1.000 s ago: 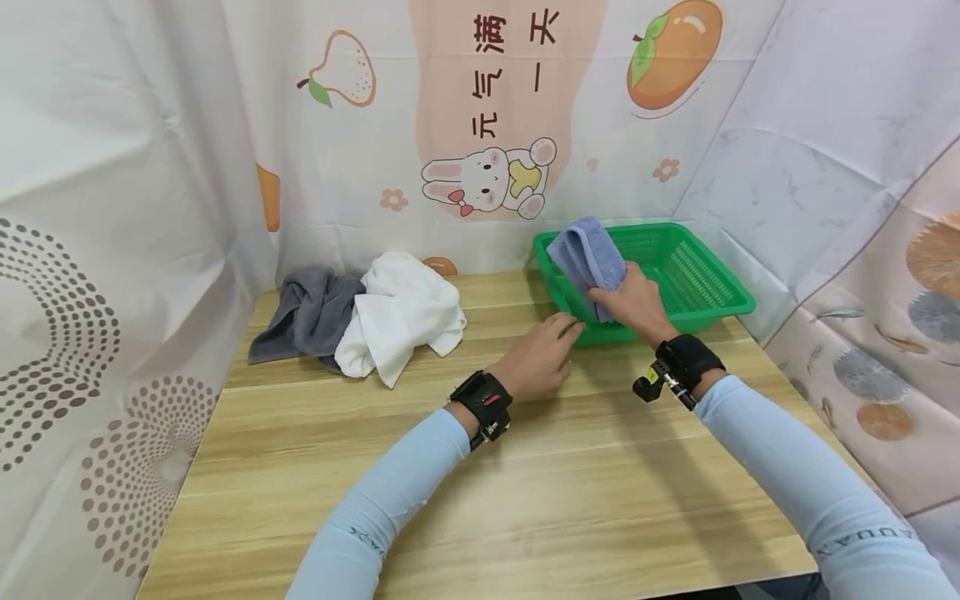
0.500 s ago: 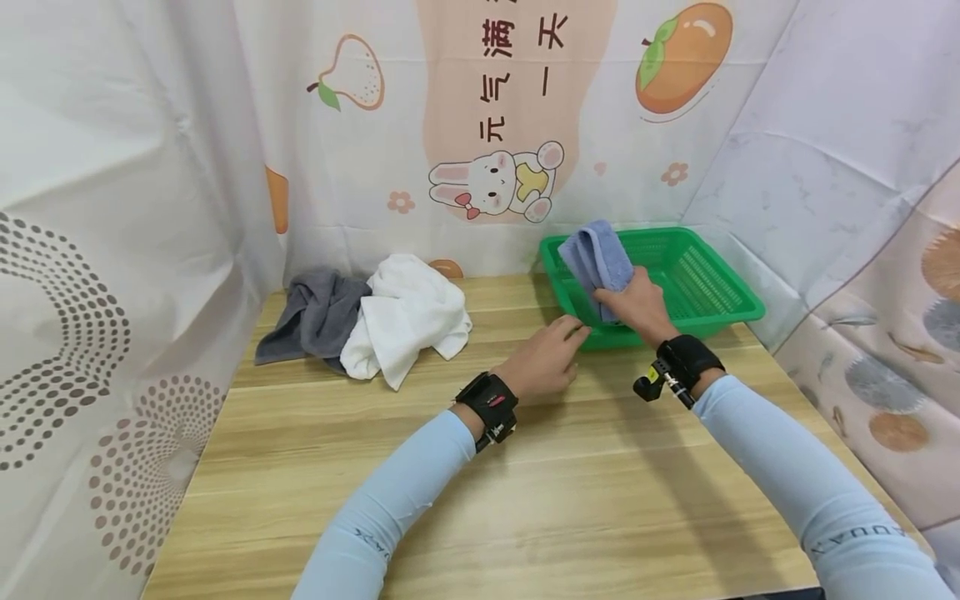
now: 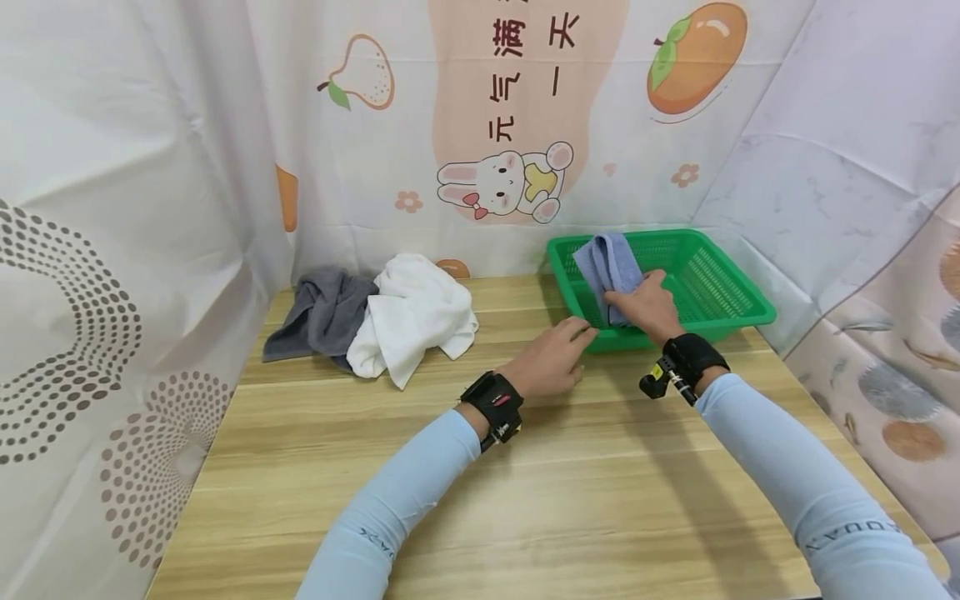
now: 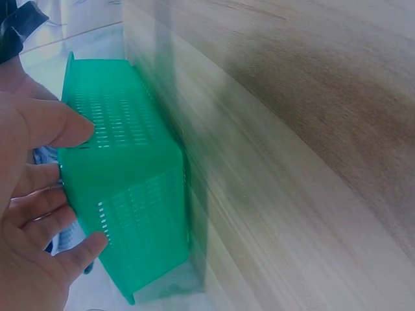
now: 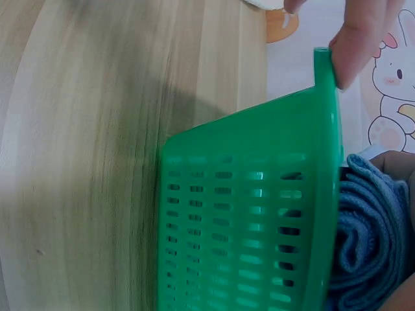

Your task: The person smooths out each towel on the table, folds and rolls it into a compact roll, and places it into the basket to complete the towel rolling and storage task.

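Note:
In the head view my right hand [image 3: 651,308] grips a folded blue-grey towel [image 3: 611,268], holding it inside the left part of the green basket [image 3: 742,321]. The right wrist view shows the folded layers of this towel [image 5: 366,236] just behind the basket's rim. My left hand [image 3: 551,358] is at the basket's near left corner, fingertips right at the rim. In the left wrist view its fingers [image 4: 45,223] are spread and fairly straight about that corner, the thumb beside one slotted wall. Part of the towel is hidden by the right hand.
A dark grey towel [image 3: 330,312] and a white towel [image 3: 420,312] lie crumpled side by side at the back left of the wooden table [image 3: 525,500]. Printed curtains [image 3: 360,192] stand behind and at both sides. The basket sits near the back right.
My right hand has lowered the blue-grey towel further into the basket. The left hand stays at the basket's corner. The whole head view has shifted slightly.

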Demonstrator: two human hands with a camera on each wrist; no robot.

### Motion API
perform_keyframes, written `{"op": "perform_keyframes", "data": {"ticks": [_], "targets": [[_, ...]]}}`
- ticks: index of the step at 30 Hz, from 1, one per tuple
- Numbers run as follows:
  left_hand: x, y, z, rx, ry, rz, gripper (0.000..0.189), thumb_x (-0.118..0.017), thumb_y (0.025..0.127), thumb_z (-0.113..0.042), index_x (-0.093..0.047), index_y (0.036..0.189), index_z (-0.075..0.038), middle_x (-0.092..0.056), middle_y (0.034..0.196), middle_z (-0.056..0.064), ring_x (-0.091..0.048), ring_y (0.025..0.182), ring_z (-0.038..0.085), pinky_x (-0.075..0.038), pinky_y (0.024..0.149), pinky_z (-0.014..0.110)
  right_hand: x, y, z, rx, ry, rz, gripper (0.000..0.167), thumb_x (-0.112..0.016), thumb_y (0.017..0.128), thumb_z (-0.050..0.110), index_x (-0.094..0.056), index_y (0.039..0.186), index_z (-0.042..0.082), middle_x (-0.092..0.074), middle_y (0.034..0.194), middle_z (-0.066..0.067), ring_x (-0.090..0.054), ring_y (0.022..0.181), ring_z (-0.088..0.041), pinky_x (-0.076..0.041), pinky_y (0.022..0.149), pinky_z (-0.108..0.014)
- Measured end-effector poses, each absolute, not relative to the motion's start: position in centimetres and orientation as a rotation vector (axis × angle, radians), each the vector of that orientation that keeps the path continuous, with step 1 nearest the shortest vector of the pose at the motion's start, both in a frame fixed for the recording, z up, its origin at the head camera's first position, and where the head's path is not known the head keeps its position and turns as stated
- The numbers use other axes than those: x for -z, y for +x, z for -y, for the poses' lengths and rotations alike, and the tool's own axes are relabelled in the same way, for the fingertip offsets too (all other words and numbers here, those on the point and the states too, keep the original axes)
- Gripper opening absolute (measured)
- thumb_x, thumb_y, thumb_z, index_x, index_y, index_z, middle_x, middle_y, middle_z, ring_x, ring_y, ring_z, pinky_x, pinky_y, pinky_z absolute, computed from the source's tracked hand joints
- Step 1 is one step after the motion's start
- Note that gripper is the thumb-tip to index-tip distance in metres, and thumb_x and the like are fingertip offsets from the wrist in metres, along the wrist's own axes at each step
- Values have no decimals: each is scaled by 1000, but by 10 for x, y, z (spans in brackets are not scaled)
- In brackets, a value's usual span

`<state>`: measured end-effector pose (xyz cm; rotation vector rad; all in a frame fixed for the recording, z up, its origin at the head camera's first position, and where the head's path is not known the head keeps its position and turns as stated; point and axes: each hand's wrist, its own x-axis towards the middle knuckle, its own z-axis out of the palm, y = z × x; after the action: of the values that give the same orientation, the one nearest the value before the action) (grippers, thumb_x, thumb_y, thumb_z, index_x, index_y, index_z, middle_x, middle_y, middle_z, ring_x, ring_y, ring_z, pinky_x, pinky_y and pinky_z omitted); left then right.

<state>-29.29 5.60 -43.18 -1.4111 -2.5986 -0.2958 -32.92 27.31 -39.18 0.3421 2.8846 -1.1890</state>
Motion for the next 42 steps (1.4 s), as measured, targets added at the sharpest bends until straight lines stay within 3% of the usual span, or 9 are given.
{"op": "perform_keyframes", "data": {"ticks": [11,25,28,32,35,38,42], "targets": [[432,-294,-54,285,-1411,2613,59,-64,99,-16,-44,153,-1,-45,151,12,-42,140,20,-32,115,24,396,-339,-269,1008,317,-2899,99,-63,93,45,-8,153,-12,-42,134,-44,-47,119,-57,-45,92,-64],[434,-296,-53,282,-1406,2598,58,-63,100,-17,-44,153,-2,-45,153,12,-41,142,19,-31,116,24,402,-347,-261,838,239,-2875,91,-61,95,46,-23,142,-22,-45,122,-43,-49,112,-57,-46,87,-62],[434,-297,-52,288,-1399,2601,58,-63,100,-16,-44,153,-2,-45,153,11,-40,142,19,-30,116,24,402,-348,-259,814,206,-2879,84,-61,95,46,-31,136,-21,-48,116,-39,-52,105,-53,-48,80,-58],[436,-299,-53,281,-1400,2590,58,-64,99,-16,-45,153,-2,-45,152,10,-41,141,19,-30,116,23,401,-350,-260,780,155,-2892,63,-62,96,42,-45,116,-15,-51,98,-28,-55,83,-41,-46,64,-45],[437,-300,-53,270,-1403,2581,58,-63,100,-17,-44,153,-3,-45,152,10,-41,141,18,-30,116,23,401,-351,-259,754,132,-2893,56,-62,96,41,-48,108,-12,-52,93,-25,-55,78,-37,-43,61,-41],[437,-301,-53,269,-1401,2583,59,-63,100,-17,-44,154,-3,-45,153,10,-40,141,18,-29,116,22,401,-351,-259,719,113,-2878,68,-62,98,41,-45,121,-20,-54,101,-33,-59,87,-44,-49,67,-47],[436,-299,-53,266,-1403,2591,58,-63,100,-17,-44,153,-3,-45,152,10,-41,141,18,-30,116,23,403,-353,-259,684,96,-2836,89,-60,99,41,-22,142,-27,-48,121,-46,-54,108,-57,-50,84,-60]]}}
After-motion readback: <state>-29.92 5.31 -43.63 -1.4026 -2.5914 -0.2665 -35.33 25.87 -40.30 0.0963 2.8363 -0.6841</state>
